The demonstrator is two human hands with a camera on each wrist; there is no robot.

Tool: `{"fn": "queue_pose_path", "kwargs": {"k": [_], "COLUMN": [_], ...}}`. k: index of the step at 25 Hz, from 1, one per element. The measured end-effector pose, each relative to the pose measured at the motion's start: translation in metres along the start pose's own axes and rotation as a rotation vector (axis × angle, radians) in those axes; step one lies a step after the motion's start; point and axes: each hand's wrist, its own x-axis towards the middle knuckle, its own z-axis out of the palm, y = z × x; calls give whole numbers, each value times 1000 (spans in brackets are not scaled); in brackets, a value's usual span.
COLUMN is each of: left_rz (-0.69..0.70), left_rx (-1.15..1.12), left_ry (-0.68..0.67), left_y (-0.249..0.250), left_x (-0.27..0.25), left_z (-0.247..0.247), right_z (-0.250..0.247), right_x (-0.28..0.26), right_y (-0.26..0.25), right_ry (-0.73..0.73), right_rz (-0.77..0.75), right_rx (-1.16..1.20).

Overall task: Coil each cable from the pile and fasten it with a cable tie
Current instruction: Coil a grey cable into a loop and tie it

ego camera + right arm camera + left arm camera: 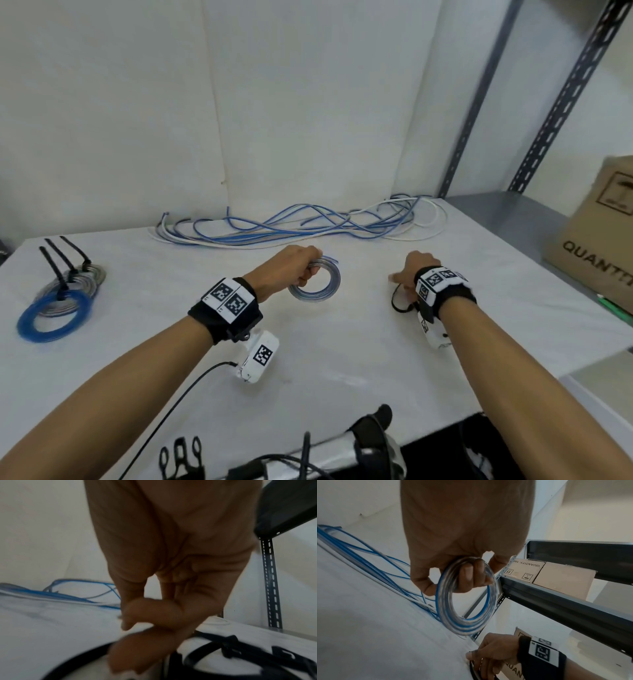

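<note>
My left hand (303, 269) (453, 580) grips a small coil of clear and blue cable (329, 291) (464, 623), fingers curled through its ring, holding it upright just above the white table (342, 359). The pile of loose blue and white cables (291, 226) (368, 555) (77, 595) lies along the back wall. To the right, my right hand (406, 275) (481, 658) (137, 628) is down on a bunch of black cable ties (397, 306) (471, 669) (223, 646). Its thumb and fingers pinch one tie, though the right wrist view is blurred.
Several tied coils, one bright blue (54, 315), lie at the table's left, black tie tails (65, 263) sticking up. A cardboard box (596, 240) sits on the metal shelf (496, 205) to the right, beside slotted uprights (565, 102). Black gear (370, 442) lies at the front edge.
</note>
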Motion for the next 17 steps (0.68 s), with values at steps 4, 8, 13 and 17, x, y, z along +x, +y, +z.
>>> {"fn": "queue_pose_path", "kwargs": {"k": [4, 8, 13, 17], "left_rz": [28, 63, -5, -17], "left_rx": [10, -3, -254, -305], "left_ry": [-6, 30, 244, 388], "left_y": [-5, -14, -26, -45], "left_x": [-4, -7, -17, -33], "left_z": [4, -6, -45, -87], "right_z": [6, -10, -39, -32], "right_x": [2, -7, -54, -81], "right_y": [0, -21, -102, -162], "right_ry": [-63, -89, -272, -469], "right_rz": [-36, -98, -570, -803], "right_rx": [26, 262, 1023, 1320]}}
